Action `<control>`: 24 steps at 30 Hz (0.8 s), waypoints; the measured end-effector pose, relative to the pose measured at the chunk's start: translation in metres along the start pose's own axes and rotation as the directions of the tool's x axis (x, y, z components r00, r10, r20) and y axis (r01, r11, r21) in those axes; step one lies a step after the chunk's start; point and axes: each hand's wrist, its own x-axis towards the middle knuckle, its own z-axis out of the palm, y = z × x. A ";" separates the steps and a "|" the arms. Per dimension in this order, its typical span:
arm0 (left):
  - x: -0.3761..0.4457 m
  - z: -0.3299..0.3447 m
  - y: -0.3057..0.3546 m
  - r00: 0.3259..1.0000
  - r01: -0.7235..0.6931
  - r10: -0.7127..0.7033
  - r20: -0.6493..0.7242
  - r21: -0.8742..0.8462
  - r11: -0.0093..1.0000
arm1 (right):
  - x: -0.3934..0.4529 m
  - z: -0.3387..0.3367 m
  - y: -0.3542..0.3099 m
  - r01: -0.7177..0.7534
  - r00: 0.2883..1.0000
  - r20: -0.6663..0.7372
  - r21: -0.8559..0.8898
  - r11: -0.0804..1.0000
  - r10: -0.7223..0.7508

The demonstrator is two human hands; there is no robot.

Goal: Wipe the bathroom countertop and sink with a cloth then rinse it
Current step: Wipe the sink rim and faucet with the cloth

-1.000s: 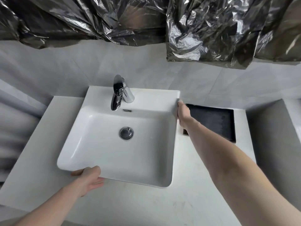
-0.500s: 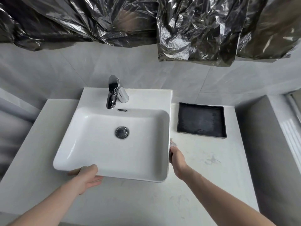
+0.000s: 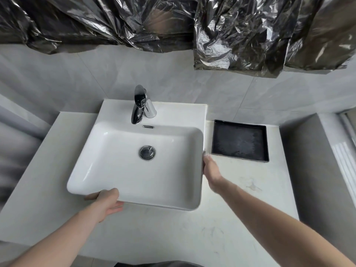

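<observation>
I see the white countertop [image 3: 173, 234] spanning the view, with faint smudges toward its right edge. The white sink [image 3: 119, 170] sits on it toward the back edge, its rear rim against the wall, its front rim short of the countertop's front edge. Crumpled black plastic sheeting [image 3: 240, 33] hangs along the wall above. A black tray [image 3: 239, 140] lies on the countertop near the back right corner, just beside the sink's right wall. The chrome faucet [image 3: 140, 105] stands at the middle of the sink's rear ledge, the drain [image 3: 147, 152] in the basin floor. My left hand [image 3: 107, 202] grips the sink's front rim near its left corner, fingers curled beneath. My right hand [image 3: 211, 171] lies against the sink's right outer wall; a pale bit at its fingertips may be the cloth, but I cannot tell, nor how its fingers lie.
</observation>
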 end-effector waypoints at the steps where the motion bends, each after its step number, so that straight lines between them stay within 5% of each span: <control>1: 0.001 0.000 0.000 1.000 0.001 -0.001 0.000 0.000 1.000 | -0.015 0.002 0.017 -0.015 1.000 -0.006 0.003 1.000 0.015; 7: 0.006 -0.004 -0.003 1.000 -0.022 0.022 0.007 0.023 0.999 | -0.111 0.018 0.070 -0.159 0.987 -0.001 0.137 0.978 0.160; 15: 0.000 -0.006 -0.006 0.997 -0.065 0.064 0.037 0.039 0.997 | -0.076 0.016 0.026 -0.152 0.986 -0.047 0.128 0.980 0.159; 24: -0.011 -0.014 -0.014 0.992 -0.109 0.104 0.077 0.076 0.991 | -0.116 0.040 0.062 -0.138 0.968 -0.187 0.150 0.979 0.165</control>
